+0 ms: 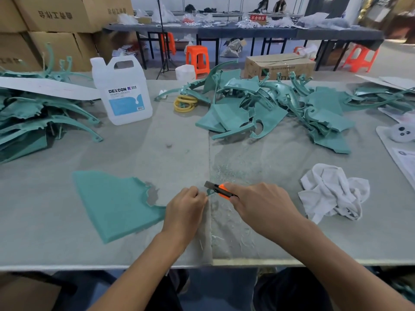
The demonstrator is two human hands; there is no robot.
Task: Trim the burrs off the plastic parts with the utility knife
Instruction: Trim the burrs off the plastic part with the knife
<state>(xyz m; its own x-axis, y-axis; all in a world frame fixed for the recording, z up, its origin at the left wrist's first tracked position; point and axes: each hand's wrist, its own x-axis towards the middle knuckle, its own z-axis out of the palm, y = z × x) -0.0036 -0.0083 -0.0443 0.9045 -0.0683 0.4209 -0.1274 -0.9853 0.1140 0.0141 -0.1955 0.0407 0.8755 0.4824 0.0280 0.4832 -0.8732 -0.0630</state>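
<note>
A flat teal plastic part [116, 203] lies on the grey table, its curved thin arm running right under my left hand [185, 207]. My left hand pinches the tip of that arm near the table's middle seam. My right hand [262, 205] grips an orange and black utility knife [219, 189], blade out and pointing up-left, right beside the pinched tip. Pale shavings are scattered on the table under and in front of both hands.
A pile of teal parts [276, 108] fills the back right, another heap [33, 117] the left. A white DEXCON jug [122, 90] stands back centre beside yellow rings [185, 104]. A crumpled white cloth [332, 194] lies right of my hands. Cardboard boxes [56, 23] are stacked behind.
</note>
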